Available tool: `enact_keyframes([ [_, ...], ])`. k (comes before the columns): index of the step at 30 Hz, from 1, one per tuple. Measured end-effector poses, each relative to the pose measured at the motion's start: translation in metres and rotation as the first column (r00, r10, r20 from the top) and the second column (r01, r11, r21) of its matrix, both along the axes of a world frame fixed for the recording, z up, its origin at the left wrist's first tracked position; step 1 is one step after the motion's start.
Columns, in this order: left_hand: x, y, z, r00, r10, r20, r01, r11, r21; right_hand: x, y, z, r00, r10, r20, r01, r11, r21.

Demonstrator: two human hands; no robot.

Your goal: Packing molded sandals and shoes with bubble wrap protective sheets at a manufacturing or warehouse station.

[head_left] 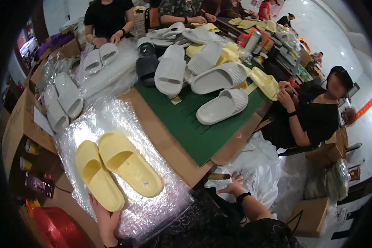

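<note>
The right hand (235,186) had spread fingers, the left hand (105,219) touched a yellow slide (100,177), finger grip unclear, and nudging risked misalignment.

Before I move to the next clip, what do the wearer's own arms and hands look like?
The left hand and right hand wear no gloves. A black band circles the right wrist; that forearm is bare up to a dark sleeve. The left sleeve cannot be made out.

L hand (105,218) fwd, partly hidden; R hand (234,186) splayed, well apart to R.
</note>
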State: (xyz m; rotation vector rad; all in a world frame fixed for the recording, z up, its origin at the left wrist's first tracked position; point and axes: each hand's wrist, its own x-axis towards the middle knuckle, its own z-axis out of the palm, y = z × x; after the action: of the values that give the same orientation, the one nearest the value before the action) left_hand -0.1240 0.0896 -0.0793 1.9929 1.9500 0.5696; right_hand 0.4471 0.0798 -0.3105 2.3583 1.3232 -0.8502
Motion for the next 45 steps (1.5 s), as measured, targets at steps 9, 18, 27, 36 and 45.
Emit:
enact_keyframes([
  [9, 0.005, 0.001, 0.001, 0.993, 0.091, 0.080, -0.091, 0.996, -0.004, -0.015, 0.002, 0.025, 0.993, -0.112, -0.047, 0.114, 0.993, 0.033],
  [18, 0.004, -0.008, -0.018, 0.971, 0.202, 0.129, -0.213, 0.974, 0.081, -0.021, 0.008, 0.030, 0.998, -0.049, 0.034, 0.050, 0.999, -0.020],
  [27, -0.009, 0.001, -0.026, 0.990, 0.120, 0.069, -0.122, 0.992, 0.037, -0.024, 0.007, 0.045, 0.997, -0.067, 0.048, 0.068, 0.997, -0.037],
  [36, -0.005, 0.001, -0.032, 0.929, 0.151, 0.339, -0.220, 0.959, 0.176, -0.029, 0.007, 0.059, 0.995, -0.069, 0.073, 0.074, 0.995, -0.072],
  [45, -0.043, 0.008, -0.027, 0.506, -0.038, 0.862, -0.049, 0.996, 0.073, -0.022, -0.002, 0.050, 0.994, -0.106, 0.012, 0.105, 0.993, 0.046],
])
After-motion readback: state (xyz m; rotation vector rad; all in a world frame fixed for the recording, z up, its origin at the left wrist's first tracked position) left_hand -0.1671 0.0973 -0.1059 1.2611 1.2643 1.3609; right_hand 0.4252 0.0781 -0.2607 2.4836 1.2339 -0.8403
